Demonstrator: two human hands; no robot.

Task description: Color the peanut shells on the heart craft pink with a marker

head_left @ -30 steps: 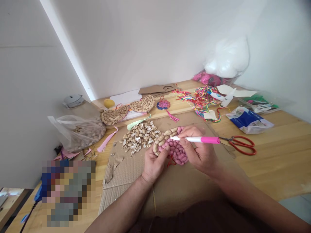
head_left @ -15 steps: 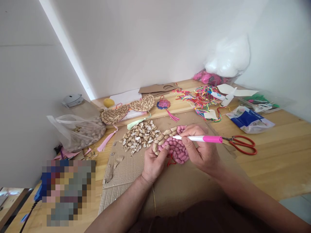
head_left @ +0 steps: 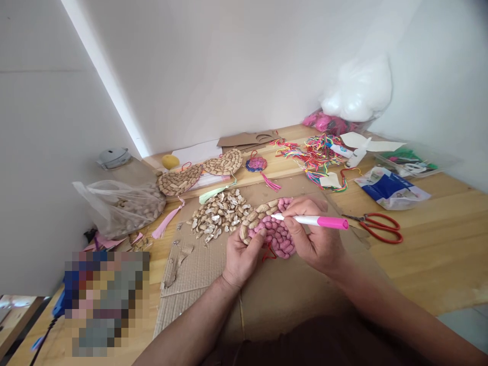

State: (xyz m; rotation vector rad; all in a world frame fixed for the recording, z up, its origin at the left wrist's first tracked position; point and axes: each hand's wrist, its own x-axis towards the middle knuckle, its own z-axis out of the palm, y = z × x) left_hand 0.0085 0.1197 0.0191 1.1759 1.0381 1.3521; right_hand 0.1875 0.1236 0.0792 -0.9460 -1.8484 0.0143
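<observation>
My left hand (head_left: 244,254) grips the left edge of a peanut-shell disc (head_left: 280,239), thumb on top. Most of the disc's shells are pink; those along its upper left are plain tan. A red cord (head_left: 269,252) sticks out at its lower edge. My right hand (head_left: 316,231) is closed around a white marker with a pink end (head_left: 331,222). The marker's tip meets the shells near the boundary between pink and tan. A heap of loose peanut shells (head_left: 221,213) lies just left of the disc on the cardboard sheet (head_left: 274,305).
Red-handled scissors (head_left: 381,227) lie to the right. Behind are tan shell discs (head_left: 223,162) with tassels, a small pink-and-blue disc (head_left: 256,163), colourful threads (head_left: 322,150) and a blue-and-white packet (head_left: 392,188). A plastic bag of peanuts (head_left: 129,208) stands at left.
The marker's pink end has dipped slightly as my right hand tilts it, its tip staying at about the same spot. My left hand keeps its hold on the disc.
</observation>
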